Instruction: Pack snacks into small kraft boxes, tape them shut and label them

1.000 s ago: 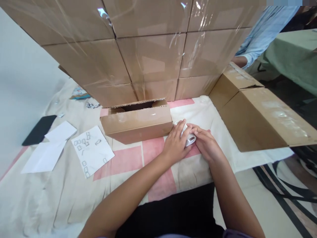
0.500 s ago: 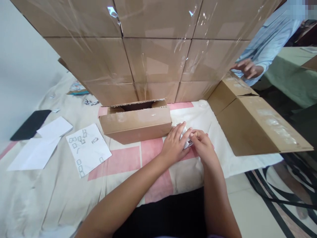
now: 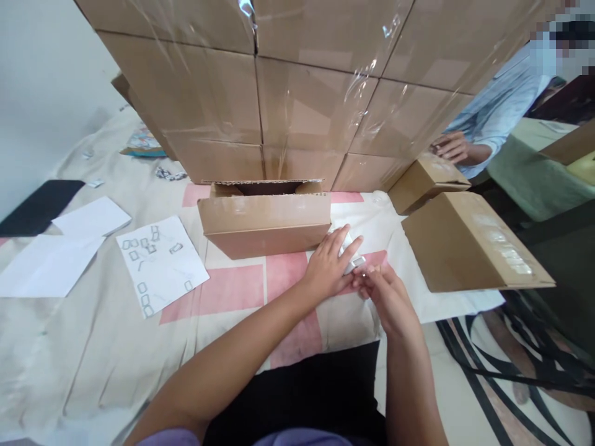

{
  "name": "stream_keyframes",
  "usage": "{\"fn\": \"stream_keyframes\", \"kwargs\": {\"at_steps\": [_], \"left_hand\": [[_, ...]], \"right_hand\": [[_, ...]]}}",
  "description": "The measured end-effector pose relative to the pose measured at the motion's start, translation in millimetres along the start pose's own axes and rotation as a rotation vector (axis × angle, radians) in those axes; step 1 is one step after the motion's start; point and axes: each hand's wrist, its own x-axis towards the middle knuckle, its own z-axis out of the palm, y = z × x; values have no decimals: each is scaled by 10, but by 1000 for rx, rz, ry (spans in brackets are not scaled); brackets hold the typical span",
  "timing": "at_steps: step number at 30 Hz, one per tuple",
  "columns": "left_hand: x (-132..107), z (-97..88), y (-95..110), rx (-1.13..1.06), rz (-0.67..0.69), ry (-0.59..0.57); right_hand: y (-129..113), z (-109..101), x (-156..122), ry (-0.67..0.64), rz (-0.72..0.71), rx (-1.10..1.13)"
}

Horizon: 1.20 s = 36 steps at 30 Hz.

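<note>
My left hand (image 3: 328, 267) lies over a small white object (image 3: 349, 259) on the cloth-covered table (image 3: 232, 297), its fingers curled round it. My right hand (image 3: 385, 292) meets it from the right, fingertips pinched against the object's near end. Both hands sit just right of an open cardboard box (image 3: 267, 223). Most of the white object is hidden under my fingers.
A tall stack of plastic-wrapped cartons (image 3: 297, 93) stands behind the box. Two more cartons (image 3: 465, 248) lie at the right. White sheets (image 3: 158, 263) and a black phone (image 3: 37, 207) lie at the left. Another person's hand (image 3: 449, 147) rests on the far right carton.
The view has tilted and shifted right. My right hand has drawn back slightly toward me, now pinching the object's near end; my left hand stays over it.
</note>
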Motion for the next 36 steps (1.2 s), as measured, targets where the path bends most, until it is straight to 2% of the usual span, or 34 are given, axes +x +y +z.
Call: {"fn": "stream_keyframes", "kwargs": {"at_steps": [3,6,11,18,36], "left_hand": [[0,-3,-7,-3,9,9],[1,-1,-6,-13,-9,0],[0,12,1,-19,-18,28],[-2,13,-7,9,17,69],[-9,-13,0,-33,12,42]], "right_hand": [[33,91,26,31,85,252],[92,136,69,86,100,339],[158,149,117,114,92,346],[128,134,153,76,108,351],[147,99,161,-9,50,348]]}}
